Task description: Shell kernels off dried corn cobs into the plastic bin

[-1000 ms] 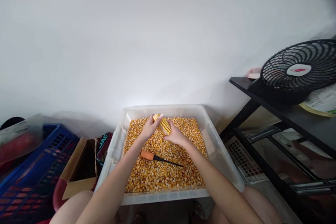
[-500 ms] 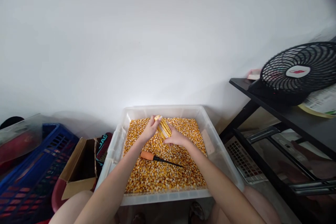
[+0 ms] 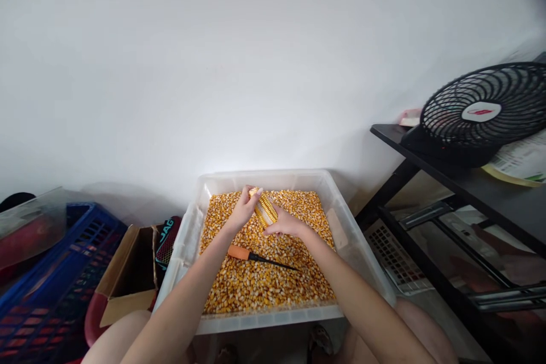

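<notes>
L hand (image 3: 244,209) grips top of corn cob (image 3: 265,209), R hand (image 3: 286,224) clasps its lower end, both over kernels in clear tub (image 3: 187,250); orange-handled tool (image 3: 256,256) lies just below hands, untouched

"JAG" in teal letters on black item (image 3: 167,239) beside cardboard box (image 3: 128,276); rest unreadable.

Our left hand (image 3: 242,211) and right hand (image 3: 286,224) are bare, our forearms sleeveless, no rings or watch showing, knees uncovered below.
</notes>
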Motion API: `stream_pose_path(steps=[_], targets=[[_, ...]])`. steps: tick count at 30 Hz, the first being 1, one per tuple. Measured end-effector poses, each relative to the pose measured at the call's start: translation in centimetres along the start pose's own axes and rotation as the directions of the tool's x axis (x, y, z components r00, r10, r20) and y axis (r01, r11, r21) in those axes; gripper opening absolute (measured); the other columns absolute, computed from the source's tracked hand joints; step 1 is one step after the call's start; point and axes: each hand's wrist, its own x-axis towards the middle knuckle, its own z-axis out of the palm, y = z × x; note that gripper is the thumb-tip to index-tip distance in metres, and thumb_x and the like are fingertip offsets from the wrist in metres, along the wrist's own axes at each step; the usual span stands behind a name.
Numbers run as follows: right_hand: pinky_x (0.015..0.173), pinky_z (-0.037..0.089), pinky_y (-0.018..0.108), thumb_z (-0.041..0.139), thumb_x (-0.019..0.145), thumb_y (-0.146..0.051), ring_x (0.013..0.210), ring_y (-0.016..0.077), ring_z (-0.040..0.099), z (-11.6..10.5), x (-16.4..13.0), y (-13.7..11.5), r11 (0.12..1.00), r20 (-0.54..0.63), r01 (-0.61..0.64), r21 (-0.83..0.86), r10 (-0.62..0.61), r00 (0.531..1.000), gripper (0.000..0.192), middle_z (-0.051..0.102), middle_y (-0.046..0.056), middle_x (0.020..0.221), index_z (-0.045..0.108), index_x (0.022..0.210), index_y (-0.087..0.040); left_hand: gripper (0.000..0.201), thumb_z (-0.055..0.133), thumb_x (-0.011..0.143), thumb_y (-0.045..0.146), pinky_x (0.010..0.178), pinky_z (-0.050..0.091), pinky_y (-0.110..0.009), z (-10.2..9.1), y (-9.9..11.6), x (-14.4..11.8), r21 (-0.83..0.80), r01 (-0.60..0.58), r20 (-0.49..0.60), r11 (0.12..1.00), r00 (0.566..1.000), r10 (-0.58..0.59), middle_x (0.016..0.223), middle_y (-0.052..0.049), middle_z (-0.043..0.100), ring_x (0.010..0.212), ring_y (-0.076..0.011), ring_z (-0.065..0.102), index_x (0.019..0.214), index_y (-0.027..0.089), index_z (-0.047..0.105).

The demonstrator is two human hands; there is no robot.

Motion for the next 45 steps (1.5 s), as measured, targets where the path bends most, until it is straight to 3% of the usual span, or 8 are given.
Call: stream_pose_path(steps=[8,12,16,20,27,37,45], targets=[[0.045,0.034,0.02,0.074,0.05,-0.018,0.053,0.0079,0.043,-0.6,-0.1,-0.1,0.996,0.104,-0.08,-0.041,0.084,0.991,0.052,0.05,-0.005,0.071,0.052,0.097,-0.019,0.022,0.044,0.085,0.04,0.079,0.039,-0.026,0.1,-0.3,-0.4,0.037,-0.022,0.013,0.999,1.0,0.022,0.081,0.0,0.048,0.083,-0.015,0.047,0.089,0.019,0.044],[0.045,0.034,0.021,0.074,0.051,-0.02,0.053,0.0085,0.043,-0.6,0.0,-0.1,0.995,0.104,-0.097,-0.024,0.099,0.99,0.055,0.048,-0.006,0.07,0.05,0.1,-0.02,0.025,0.045,0.084,0.044,0.079,0.038,-0.026,0.2,-0.4,-0.3,0.017,-0.053,0.018,0.998,0.998,0.053,0.081,0.001,0.047,0.083,-0.0145,0.046,0.088,0.019,0.043],[0.047,0.036,0.021,0.075,0.052,-0.02,0.054,0.0084,0.043,-0.3,0.1,-0.6,0.995,0.01,-0.048,-0.082,0.049,0.999,0.065,0.049,-0.006,0.072,0.048,0.111,-0.02,0.034,0.054,0.078,0.049,0.072,0.039,-0.025,0.0,0.1,-0.1,-0.048,0.005,0.014,0.999,1.0,-0.004,0.078,0.002,0.047,0.076,-0.0134,0.047,0.091,0.019,0.044],[0.045,0.035,0.021,0.075,0.053,-0.021,0.053,0.008,0.043,-0.4,0.0,-0.9,0.994,0.03,-0.023,-0.108,0.027,0.999,0.074,0.051,-0.005,0.075,0.044,0.12,-0.022,0.035,0.059,0.076,0.044,0.068,0.04,-0.024,-0.3,0.1,-0.1,-0.127,0.047,0.097,0.991,0.995,-0.035,0.078,0.003,0.047,0.073,-0.0123,0.048,0.093,0.019,0.042],[0.045,0.034,0.02,0.076,0.052,-0.022,0.054,0.0082,0.042,-0.7,0.1,-0.1,0.998,0.09,-0.012,-0.058,0.017,0.996,0.066,0.047,-0.006,0.073,0.047,0.111,-0.023,0.033,0.058,0.077,0.041,0.074,0.043,-0.027,-0.7,0.2,-0.3,-0.075,0.012,0.146,0.997,0.989,-0.001,0.082,0.002,0.049,0.078,-0.0134,0.049,0.094,0.018,0.041],[0.059,0.038,0.024,0.078,0.047,-0.02,0.064,0.0116,0.044,-0.7,0.3,0.4,1.0,0.123,-0.004,-0.02,0.006,0.992,0.06,0.05,-0.005,0.076,0.051,0.1,-0.022,0.031,0.059,0.076,0.038,0.07,0.042,-0.027,-0.9,0.9,-0.6,-0.011,0.006,0.162,1.0,0.987,-0.004,0.08,0.001,0.048,0.078,-0.0146,0.047,0.092,0.018,0.043],[0.045,0.029,0.02,0.074,0.051,-0.026,0.052,0.0093,0.041,-1.1,0.0,0.4,0.993,0.216,-0.119,-0.002,0.116,0.969,0.043,0.046,-0.007,0.064,0.046,0.083,-0.021,0.033,0.059,0.075,0.037,0.077,0.042,-0.027,-1.2,-0.1,-0.4,-0.031,-0.002,0.241,1.0,0.971,0.01,0.087,0.0,0.05,0.085,-0.0151,0.048,0.095,0.018,0.043]])
